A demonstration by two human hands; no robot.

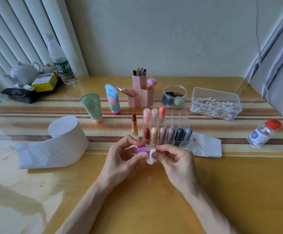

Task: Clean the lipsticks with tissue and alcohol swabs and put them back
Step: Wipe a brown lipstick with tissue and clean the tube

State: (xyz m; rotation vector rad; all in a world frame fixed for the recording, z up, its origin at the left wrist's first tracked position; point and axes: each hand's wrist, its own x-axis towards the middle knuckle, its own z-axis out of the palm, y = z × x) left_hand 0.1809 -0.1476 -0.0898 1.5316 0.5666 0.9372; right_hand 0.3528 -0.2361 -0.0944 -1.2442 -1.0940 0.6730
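Observation:
My left hand (125,154) grips a pink-purple metallic lipstick tube (145,147), held level in front of me. My right hand (174,159) pinches a small wad of white tissue (150,157) against the tube's right end. Just beyond stands a clear organiser (181,115) with several capped lipsticks in two rows; some back slots are vacant. An uncapped brown lipstick (134,125) stands upright to the organiser's left. To its right lies a flat tissue (206,147) with a red smear and a used swab on it.
A toilet roll (66,134) with a loose tail lies at the left. An alcohol bottle with a red cap (263,133) stands at the right, a clear box of cotton swabs (215,103) behind it. Two cream tubes, a pink brush holder and a sponge jar line the back.

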